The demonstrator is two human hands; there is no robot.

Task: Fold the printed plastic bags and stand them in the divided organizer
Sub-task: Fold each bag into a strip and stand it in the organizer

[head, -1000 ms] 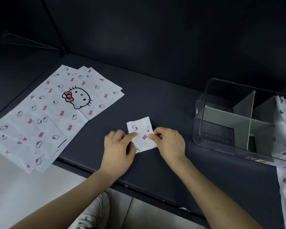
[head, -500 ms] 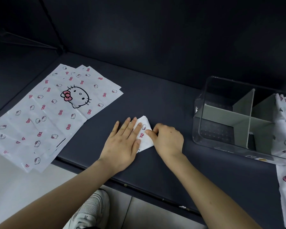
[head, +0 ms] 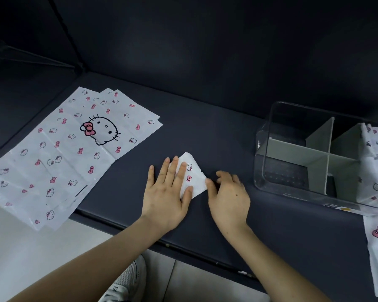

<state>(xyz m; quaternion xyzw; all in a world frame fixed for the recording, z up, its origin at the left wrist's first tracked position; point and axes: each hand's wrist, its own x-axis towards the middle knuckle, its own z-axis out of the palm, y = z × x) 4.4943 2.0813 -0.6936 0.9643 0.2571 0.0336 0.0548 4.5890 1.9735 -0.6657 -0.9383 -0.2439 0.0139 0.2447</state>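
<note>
Head cam, centre: L hand (head: 164, 192) flat, pressing folded bag (head: 194, 180); R hand (head: 229, 195) at its right corner, blurred, grip unclear.

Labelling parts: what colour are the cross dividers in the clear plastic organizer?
The cross dividers are pale grey-green; head view.

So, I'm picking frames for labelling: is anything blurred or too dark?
Head view: the right hand is motion-blurred; the left hand and bag are sharp; the backdrop is dim; slight glare on the organizer.
</note>
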